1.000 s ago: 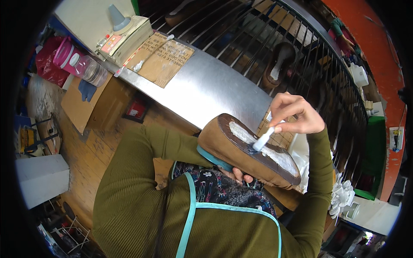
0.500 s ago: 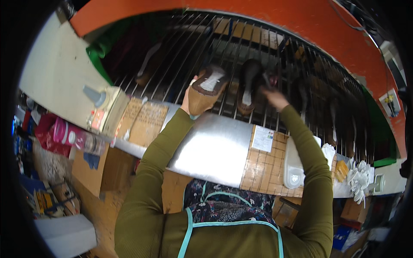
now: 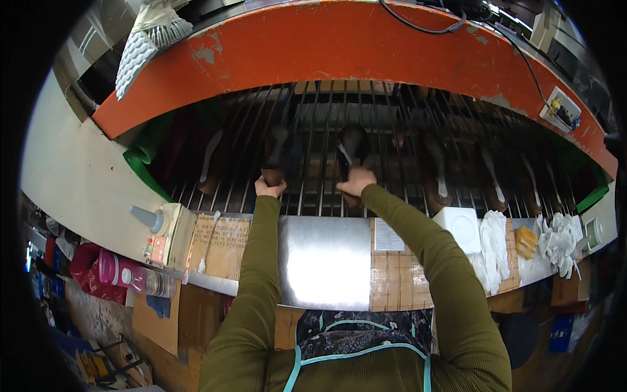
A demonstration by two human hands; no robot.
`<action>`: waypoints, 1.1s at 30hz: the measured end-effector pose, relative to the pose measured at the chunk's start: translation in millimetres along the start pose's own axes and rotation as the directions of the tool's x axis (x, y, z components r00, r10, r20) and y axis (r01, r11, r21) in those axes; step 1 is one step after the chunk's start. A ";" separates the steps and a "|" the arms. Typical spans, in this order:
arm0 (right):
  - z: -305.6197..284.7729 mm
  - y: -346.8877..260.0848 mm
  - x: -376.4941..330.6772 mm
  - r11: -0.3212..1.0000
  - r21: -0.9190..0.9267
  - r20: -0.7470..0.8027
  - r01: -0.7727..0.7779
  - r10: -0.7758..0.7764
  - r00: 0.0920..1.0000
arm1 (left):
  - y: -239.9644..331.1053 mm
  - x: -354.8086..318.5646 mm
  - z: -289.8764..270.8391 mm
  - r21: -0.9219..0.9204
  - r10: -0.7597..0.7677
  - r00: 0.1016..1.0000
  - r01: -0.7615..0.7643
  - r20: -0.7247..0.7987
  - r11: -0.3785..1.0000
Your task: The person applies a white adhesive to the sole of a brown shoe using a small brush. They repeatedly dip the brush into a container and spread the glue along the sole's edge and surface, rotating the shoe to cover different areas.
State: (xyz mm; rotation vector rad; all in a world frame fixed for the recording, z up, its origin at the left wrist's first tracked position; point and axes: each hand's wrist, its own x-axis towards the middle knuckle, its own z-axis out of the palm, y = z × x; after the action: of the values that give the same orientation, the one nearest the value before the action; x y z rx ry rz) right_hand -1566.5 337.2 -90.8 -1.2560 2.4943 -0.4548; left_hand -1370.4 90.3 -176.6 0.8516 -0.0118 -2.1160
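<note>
Brown shoe uppers on lasts lie bottom side up on a rack of metal bars. My left hand (image 3: 270, 188) grips the near end of one lasted shoe upper (image 3: 277, 151), its fingers wrapped round the tan tip. To the right, my right hand (image 3: 358, 181) is closed on the near part of a second lasted shoe upper (image 3: 353, 139), dark on the underside with a pale strip. The fingertips of my right hand partly cover this upper. Another lasted shoe upper (image 3: 208, 163) rests to the left, apart from both hands.
More uppers (image 3: 436, 160) lie along the bars (image 3: 313, 140) to the right, beneath an orange hood (image 3: 313, 49). A metal plate (image 3: 324, 261) and cardboard line the near ledge, with a white container (image 3: 458, 228), gloves (image 3: 558, 242) and a beige control box (image 3: 171, 235).
My left hand has lowered its shoe upper onto the bars, turning its tip toward me. My right hand has moved left onto the middle upper. The view has shifted.
</note>
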 end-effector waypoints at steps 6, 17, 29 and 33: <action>-83.0 36.2 -22.1 0.792 0.609 0.022 -0.035 0.028 0.999 | -39.0 -81.6 28.0 0.254 0.153 0.973 -0.106 -0.171 0.961; -129.2 48.9 -277.6 0.442 0.890 0.020 0.110 -0.281 0.959 | -176.1 -316.1 -50.0 0.467 -0.701 0.390 0.541 0.597 0.699; -65.7 160.9 -402.5 0.949 0.302 -0.519 -0.091 0.244 0.819 | -175.8 -347.6 -115.0 0.541 -0.490 0.517 0.060 0.702 0.839; -56.9 178.8 -407.5 0.978 -0.066 -0.658 -0.197 0.106 0.745 | -175.9 -349.4 -79.4 0.466 -0.341 0.506 -0.140 0.792 0.874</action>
State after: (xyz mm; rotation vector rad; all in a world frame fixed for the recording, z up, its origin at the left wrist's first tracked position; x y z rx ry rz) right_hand -1486.4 777.6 -59.8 -1.0380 3.2311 -0.8165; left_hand -1300.5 473.7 -90.4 -0.0870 -1.0968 -2.4825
